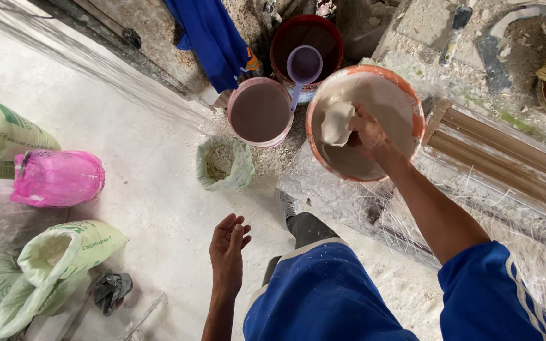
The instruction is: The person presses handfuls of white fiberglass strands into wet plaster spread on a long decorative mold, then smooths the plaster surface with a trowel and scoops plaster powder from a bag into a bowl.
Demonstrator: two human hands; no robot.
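Right hand point(366, 131) is inside the orange plaster bowl point(412, 120), fingers closed around a pale wad point(337, 122) of what looks like plaster-soaked fibre. Bowl sits at the near-left corner of the counter point(323, 189), coated inside with grey-white plaster.

Left hand point(227, 251) hangs free over the floor point(127, 151), fingers loosely extended, holding nothing.

Near the bowl: pink bucket point(260, 112) of murky water just to its left; dark red bucket point(308, 39) behind, with a lilac scoop point(303, 65) resting across the two. Small open sack point(224, 164) of loose material on the floor below the pink bucket. Pink bag point(57, 178) and green-white plaster sacks point(58, 265) lie well apart at far left. A brown moulding strip point(507, 164) runs along the counter to the right, glass-like fibres point(538, 265) spread beside it.

Judgement: the wad wants turning fully through the wet mix, excess squeezed off against the bowl wall, wrist low so drips stay inside the rim
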